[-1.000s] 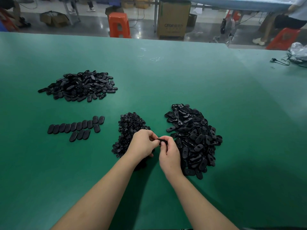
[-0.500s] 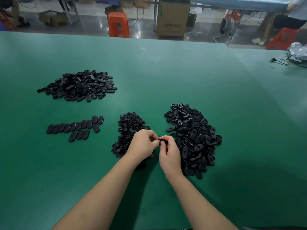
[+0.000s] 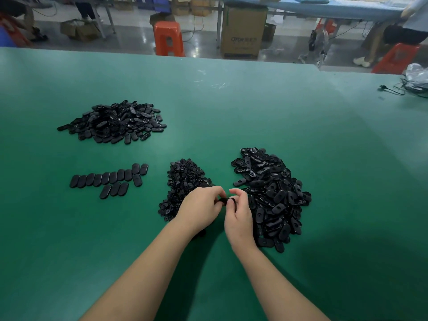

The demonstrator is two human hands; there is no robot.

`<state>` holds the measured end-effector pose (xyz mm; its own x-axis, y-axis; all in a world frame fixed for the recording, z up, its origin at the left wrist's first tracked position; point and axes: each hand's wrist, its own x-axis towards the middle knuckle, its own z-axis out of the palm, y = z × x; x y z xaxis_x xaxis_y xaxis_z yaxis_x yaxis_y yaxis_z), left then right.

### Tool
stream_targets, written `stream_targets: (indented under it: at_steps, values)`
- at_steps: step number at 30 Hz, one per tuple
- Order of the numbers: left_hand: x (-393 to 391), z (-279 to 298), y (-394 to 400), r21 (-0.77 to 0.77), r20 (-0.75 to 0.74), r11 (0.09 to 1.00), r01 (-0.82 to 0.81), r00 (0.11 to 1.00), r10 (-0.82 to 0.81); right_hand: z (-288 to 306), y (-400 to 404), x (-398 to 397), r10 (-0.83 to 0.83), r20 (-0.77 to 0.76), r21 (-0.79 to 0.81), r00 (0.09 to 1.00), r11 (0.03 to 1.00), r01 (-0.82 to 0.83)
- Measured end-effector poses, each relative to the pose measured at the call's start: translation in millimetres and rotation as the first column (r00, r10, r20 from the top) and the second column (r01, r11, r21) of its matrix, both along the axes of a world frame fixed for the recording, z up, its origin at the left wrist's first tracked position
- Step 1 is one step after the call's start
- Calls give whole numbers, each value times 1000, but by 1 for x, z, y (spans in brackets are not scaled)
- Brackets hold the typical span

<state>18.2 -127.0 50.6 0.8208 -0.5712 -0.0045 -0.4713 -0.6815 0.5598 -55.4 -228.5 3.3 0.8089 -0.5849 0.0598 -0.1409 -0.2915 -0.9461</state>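
Note:
My left hand (image 3: 201,208) and my right hand (image 3: 238,214) meet over the green table (image 3: 254,107), both pinching one small black plastic part (image 3: 225,201) between their fingertips. Most of that part is hidden by the fingers. A heap of small black pieces (image 3: 183,179) lies just behind my left hand. A larger pile of black oval shells (image 3: 273,193) sits to the right of my right hand. At the left, finished black oval parts (image 3: 108,179) lie side by side in two rows.
Another pile of black oval parts (image 3: 115,122) lies at the far left. Black cables (image 3: 398,90) and a plastic bag (image 3: 416,74) sit at the far right edge. Beyond the table stand an orange stool (image 3: 168,38) and a cardboard box (image 3: 243,31).

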Motion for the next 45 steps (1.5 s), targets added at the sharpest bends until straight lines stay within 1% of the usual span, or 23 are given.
stream_targets:
  at_steps: [2, 4, 7, 9, 10, 11, 13, 14, 16, 18, 20, 26, 29, 31, 33, 35, 37, 39, 41, 45]
  values:
    - [1, -3, 4, -32, 10, 999, -26, 1000, 27, 0, 0, 1, -6, 21, 27, 1000, 1000, 5]
    - [5, -4, 12, -110, 17, 990, -85, 996, 87, 1, 1, 2, -9, 24, 64, 1000, 998, 7]
    - [21, -3, 40, -213, 25, 946, -244, 967, 255, 2, 2, 1, 7, 0, 66, 1000, 998, -7]
    - [35, -5, 69, -259, -7, 886, -386, 918, 398, 1, 2, 0, 29, -30, 58, 999, 998, -28]
    - [42, -7, 86, -288, -42, 832, -475, 874, 485, 1, 2, 1, 37, -41, 62, 998, 998, -34]
    - [49, -10, 105, -322, -89, 755, -571, 813, 576, 1, 1, 1, 41, -54, 66, 998, 997, -37]
    - [62, -18, 146, -368, -166, 570, -735, 655, 737, 1, 1, 1, 49, -71, 66, 996, 997, -45]
    - [66, -22, 166, -365, -178, 493, -790, 579, 796, 1, 1, 1, 54, -74, 62, 996, 997, -49]
    - [71, -30, 200, -322, -171, 395, -860, 463, 870, 1, 1, 1, 61, -80, 53, 995, 997, -57]
    - [71, -36, 221, -269, -155, 354, -896, 403, 902, 0, 0, 1, 63, -83, 41, 995, 997, -60]
    - [71, -39, 229, -206, -115, 366, -907, 394, 912, -1, 0, 1, 62, -90, 34, 994, 998, -59]
    - [76, -36, 224, -77, -14, 417, -906, 419, 908, 0, 1, 1, 69, -106, -22, 992, 997, -72]
    - [74, -36, 221, -65, 22, 414, -908, 414, 910, 1, 2, 1, 75, -116, -42, 990, 996, -80]
    - [71, -37, 216, -111, 37, 428, -897, 427, 903, 2, 3, 0, 85, -128, -62, 988, 994, -93]
    - [65, -37, 203, -189, 85, 500, -845, 493, 866, 3, 4, 0, 92, -135, -85, 987, 991, -104]
    - [57, -36, 181, -241, 168, 625, -742, 602, 780, 3, 4, 1, 91, -141, -122, 986, 987, -108]
    - [49, -36, 154, -220, 212, 738, -637, 708, 674, 4, 5, 0, 86, -142, -159, 986, 981, -108]
    - [43, -39, 130, -155, 190, 808, -569, 785, 589, 3, 4, 0, 88, -134, -180, 987, 977, -112]
    - [36, -42, 112, -120, 163, 828, -548, 811, 561, 2, 5, 0, 93, -132, -203, 987, 972, -119]
    - [27, -48, 100, -158, 132, 801, -578, 791, 597, 2, 4, 2, 87, -133, -201, 987, 973, -112]
